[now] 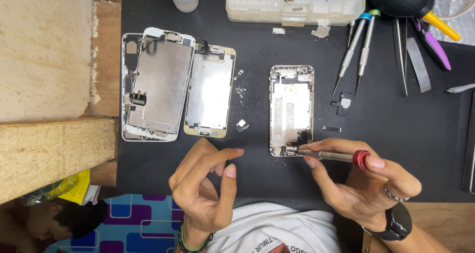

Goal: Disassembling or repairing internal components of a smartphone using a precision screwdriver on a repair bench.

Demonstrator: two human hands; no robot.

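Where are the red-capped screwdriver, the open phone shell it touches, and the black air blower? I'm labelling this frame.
red-capped screwdriver (330,156), head view, middle of its metal shaft.
open phone shell (291,104), head view, centre of its bare inner plate.
black air blower (398,0), head view, its rubber bulb.

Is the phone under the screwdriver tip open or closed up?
Open: the phone housing lies screenless with bare metal inside, and the right hand holds the screwdriver at its bottom edge.

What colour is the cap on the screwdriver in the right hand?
Red, seen in the head view: the screwdriver in the right hand.
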